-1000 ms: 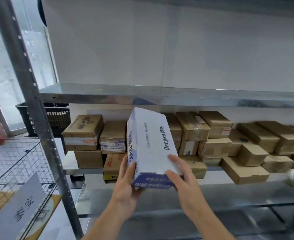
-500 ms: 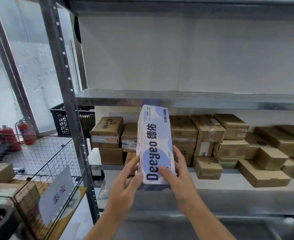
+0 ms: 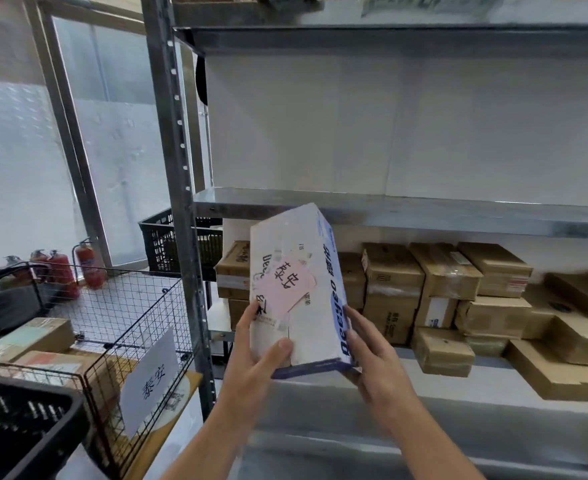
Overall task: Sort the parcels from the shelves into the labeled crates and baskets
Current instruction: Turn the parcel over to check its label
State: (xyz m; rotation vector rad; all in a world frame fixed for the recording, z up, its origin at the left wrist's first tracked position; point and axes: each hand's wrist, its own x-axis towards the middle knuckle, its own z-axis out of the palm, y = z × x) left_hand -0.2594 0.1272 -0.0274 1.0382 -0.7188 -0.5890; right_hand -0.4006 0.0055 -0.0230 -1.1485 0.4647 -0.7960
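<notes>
I hold a white and blue "Deeyeo" parcel [image 3: 296, 289] upright in front of the shelves, its face with a pink handwritten label [image 3: 294, 285] turned toward me. My left hand [image 3: 256, 355] grips its lower left side, thumb across the front. My right hand [image 3: 372, 358] grips the lower right edge. Several brown cardboard parcels [image 3: 448, 289] lie stacked on the metal shelf [image 3: 424, 211] behind. A wire basket [image 3: 119, 320] with a white paper label [image 3: 150, 379] stands at lower left and holds several boxes.
A black plastic crate [image 3: 178, 244] sits behind the shelf upright [image 3: 178, 202]. Another black crate [image 3: 18, 424] fills the lower left corner. Red fire extinguishers [image 3: 67, 268] stand by the window. A bare steel shelf [image 3: 424, 427] lies below my hands.
I have turned the parcel so its labelled face shows instead of the printed blue front. My view has swung left, bringing the wire basket and the corner crate further into sight.
</notes>
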